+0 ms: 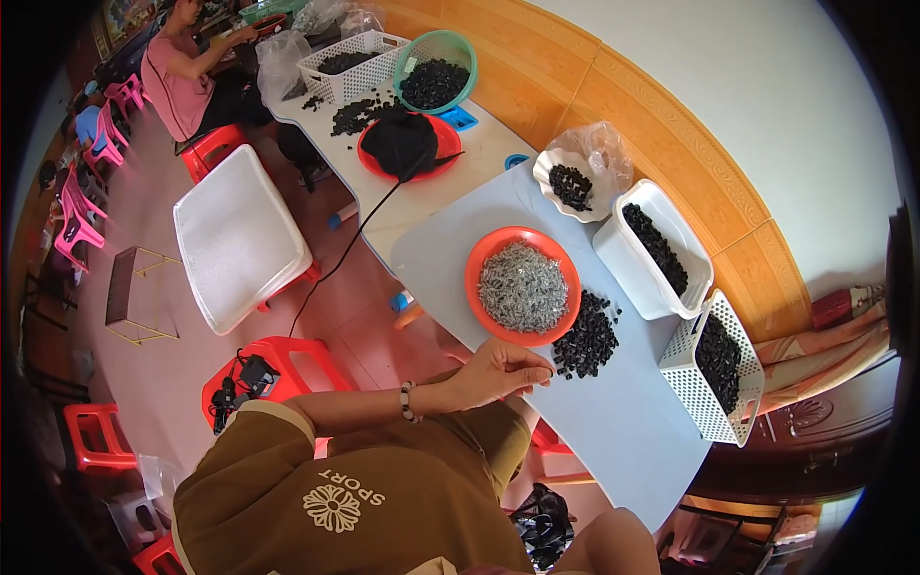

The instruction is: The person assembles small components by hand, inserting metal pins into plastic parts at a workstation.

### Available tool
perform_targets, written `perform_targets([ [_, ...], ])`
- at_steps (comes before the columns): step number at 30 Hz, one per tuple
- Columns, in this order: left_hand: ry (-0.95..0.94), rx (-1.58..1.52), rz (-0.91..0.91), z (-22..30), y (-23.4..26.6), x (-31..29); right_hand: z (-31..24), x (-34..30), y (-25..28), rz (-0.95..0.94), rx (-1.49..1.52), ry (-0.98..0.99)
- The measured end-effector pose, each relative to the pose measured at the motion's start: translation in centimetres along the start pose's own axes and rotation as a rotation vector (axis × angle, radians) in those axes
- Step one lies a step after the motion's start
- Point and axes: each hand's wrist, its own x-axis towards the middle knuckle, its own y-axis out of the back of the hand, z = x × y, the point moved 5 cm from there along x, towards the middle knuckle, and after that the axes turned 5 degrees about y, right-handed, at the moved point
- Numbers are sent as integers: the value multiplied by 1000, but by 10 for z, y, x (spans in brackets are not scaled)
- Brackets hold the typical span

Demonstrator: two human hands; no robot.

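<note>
While forearm lies across lap | left hand (pixel 494 372) at table (pixel 613 422) edge | grip narrow, pinching something too small to tell

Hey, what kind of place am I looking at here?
Probably a small home workshop for hand assembly or sorting: an orange dish of tiny metal parts, white bins of small black pieces, and another person working at a similar table.

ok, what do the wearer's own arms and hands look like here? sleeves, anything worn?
Only one bare hand shows clearly, no glove; which hand it is I cannot tell. Its wrist carries a beaded bracelet of pale and dark beads. The forearm is bare, below an olive-brown short-sleeved shirt with a white flower print. The other hand is out of view.
</note>
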Motion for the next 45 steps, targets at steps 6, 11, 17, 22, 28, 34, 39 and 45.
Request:
perform_targets([
  [6,37,-13,-24,-11,-2,7,-8,-18,-7,18,-134,23],
  [11,59,11,1,-13,-5,5,-20,-25,-1,-28,-291,46],
  [17,74,56,4,-14,-6,1,-48,-18,12,-157,-551,96],
  [22,15,73,-12,-5,-8,4,-62,-14,17,-232,-746,143],
  [28,8,27,-60,18,-23,10,-76,-26,5,-240,-900,128],
  [34,65,-85,-156,20,-31,6,-2,-76,59,-43,-1068,-388],
  [39,94,-12,-169,19,-38,1,24,-98,77,124,-880,-708],
  [45,80,70,-162,12,-36,-5,30,-110,66,92,-822,-737],
])
